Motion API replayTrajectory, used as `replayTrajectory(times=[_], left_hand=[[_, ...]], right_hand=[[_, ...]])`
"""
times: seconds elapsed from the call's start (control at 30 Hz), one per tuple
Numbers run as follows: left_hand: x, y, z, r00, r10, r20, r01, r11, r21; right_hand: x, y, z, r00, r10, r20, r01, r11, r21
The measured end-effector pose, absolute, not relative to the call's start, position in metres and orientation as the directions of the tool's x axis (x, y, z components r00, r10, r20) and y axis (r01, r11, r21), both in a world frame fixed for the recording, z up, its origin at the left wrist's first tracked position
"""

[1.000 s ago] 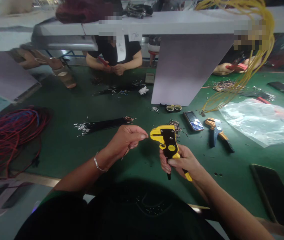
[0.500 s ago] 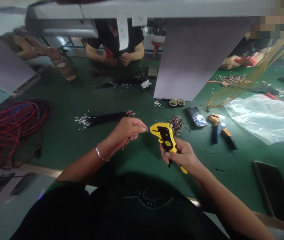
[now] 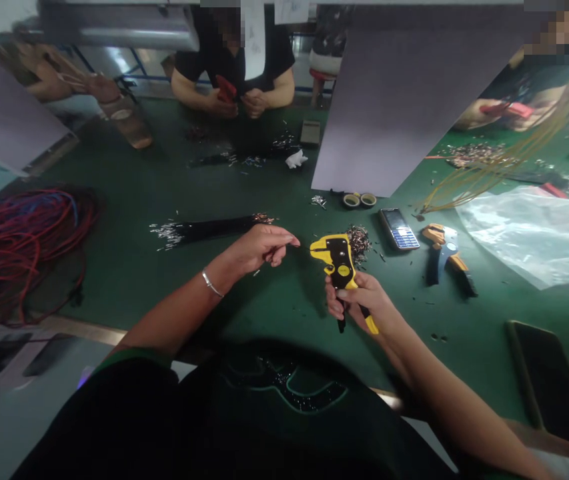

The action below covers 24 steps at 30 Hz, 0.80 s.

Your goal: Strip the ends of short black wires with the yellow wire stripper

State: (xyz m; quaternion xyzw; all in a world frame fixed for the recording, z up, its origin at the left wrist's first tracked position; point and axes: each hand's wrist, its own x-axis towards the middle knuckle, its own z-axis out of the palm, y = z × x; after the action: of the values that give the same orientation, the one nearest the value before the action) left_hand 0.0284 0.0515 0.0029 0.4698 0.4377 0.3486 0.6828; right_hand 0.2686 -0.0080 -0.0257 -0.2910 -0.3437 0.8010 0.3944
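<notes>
Gripping wire stripper (image 3: 340, 261) by handles (image 3: 373, 325) in our right hand (image 3: 359, 297), right of our left hand (image 3: 264, 247), which pinches apparently thin wire (image 3: 257, 272). Stripper likely stiff, fairly light; we'd hold handles low, clear of nose (image 3: 320, 248). Black wire bundle (image 3: 214, 229) farther left on green table (image 3: 129, 273).

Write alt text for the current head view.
A person's right hand grips a yellow tool above a green table; the left hand, near its nose, pinches a barely visible wire. Beyond lie black wires and small bits; a keypad phone and pliers lie rightward.
</notes>
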Motion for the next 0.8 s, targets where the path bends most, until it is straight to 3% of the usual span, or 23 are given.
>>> replayTrajectory(times=[0.2, 0.53, 0.67, 0.8], left_hand=[[0.019, 0.058, 0.002, 0.463, 0.865, -0.191, -0.200, 0.312, 0.929], [0.028, 0.051, 0.002, 0.404, 0.914, 0.027, -0.370, 0.136, 0.919], [0.031, 0.050, 0.001, 0.305, 0.945, 0.119, -0.285, -0.029, 0.958], [0.034, 0.046, 0.002, 0.249, 0.952, 0.176, -0.002, -0.181, 0.984]], right_hand=[[0.273, -0.003, -0.021, -0.504, 0.836, -0.217, -0.491, -0.484, -0.724], [0.272, -0.002, -0.015, -0.519, 0.831, -0.202, -0.535, -0.500, -0.681], [0.272, -0.003, -0.015, -0.527, 0.827, -0.196, -0.538, -0.503, -0.677], [0.273, -0.003, -0.018, -0.548, 0.815, -0.189, -0.536, -0.515, -0.669]])
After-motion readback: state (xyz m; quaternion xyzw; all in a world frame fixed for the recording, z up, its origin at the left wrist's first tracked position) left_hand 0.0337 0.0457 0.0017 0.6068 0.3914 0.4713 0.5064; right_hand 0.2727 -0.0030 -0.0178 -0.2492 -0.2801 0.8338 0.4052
